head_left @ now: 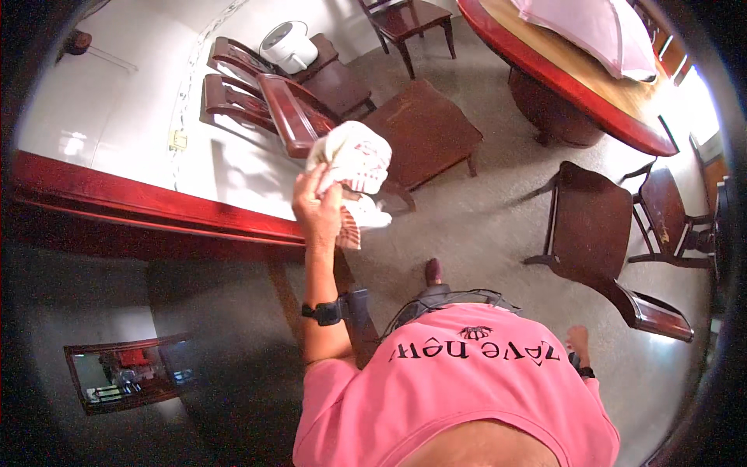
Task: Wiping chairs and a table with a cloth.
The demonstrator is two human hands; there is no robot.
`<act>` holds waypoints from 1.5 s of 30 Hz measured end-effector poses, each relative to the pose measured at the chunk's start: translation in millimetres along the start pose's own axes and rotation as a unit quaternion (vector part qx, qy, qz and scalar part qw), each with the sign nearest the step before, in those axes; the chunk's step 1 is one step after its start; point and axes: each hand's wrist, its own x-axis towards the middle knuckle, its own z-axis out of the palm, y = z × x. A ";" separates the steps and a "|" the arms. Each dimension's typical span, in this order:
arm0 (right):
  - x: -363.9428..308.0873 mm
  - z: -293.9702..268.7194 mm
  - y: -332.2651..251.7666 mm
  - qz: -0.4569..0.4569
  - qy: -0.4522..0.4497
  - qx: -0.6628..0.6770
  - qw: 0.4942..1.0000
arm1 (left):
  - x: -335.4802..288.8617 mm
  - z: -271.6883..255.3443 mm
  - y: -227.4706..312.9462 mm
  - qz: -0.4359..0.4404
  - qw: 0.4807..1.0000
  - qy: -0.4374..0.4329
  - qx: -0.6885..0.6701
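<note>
Raised out in front of me, my left hand [317, 212] is closed round a bunched white cloth [359, 156] with reddish-brown print. Part of the cloth bulges above the fingers, and a striped end hangs below them. A black band circles that wrist. Low at my right side hangs my right hand [577, 340], away from any furniture; its fingers are too small and blurred to read.
Along the white wall stand wooden chairs [299, 117], a white lidded appliance [289, 47] and a low brown table [428, 128]. At the upper right is a red-rimmed table [545, 66] bearing a pink cover [599, 31]. More chairs [587, 222] stand on the right. A red wooden door frame [156, 204] runs on the left.
</note>
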 end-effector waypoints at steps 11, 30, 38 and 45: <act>-12.8 115.7 -268.9 -0.301 -0.056 -0.231 0.924 | 102.2 -37.8 -27.0 0.051 0.944 0.070 0.319; -6.0 213.6 -522.6 -0.234 -0.526 -0.435 0.693 | 92.2 -17.5 -41.2 -0.109 0.924 -0.004 0.367; 46.2 203.3 -551.6 -0.262 -0.597 -0.372 0.661 | 92.9 -0.4 -32.8 -0.167 0.907 0.046 0.383; 53.0 224.4 -566.6 -0.267 -0.619 -0.325 0.664 | 142.6 19.7 -35.1 -0.304 0.820 -0.007 0.486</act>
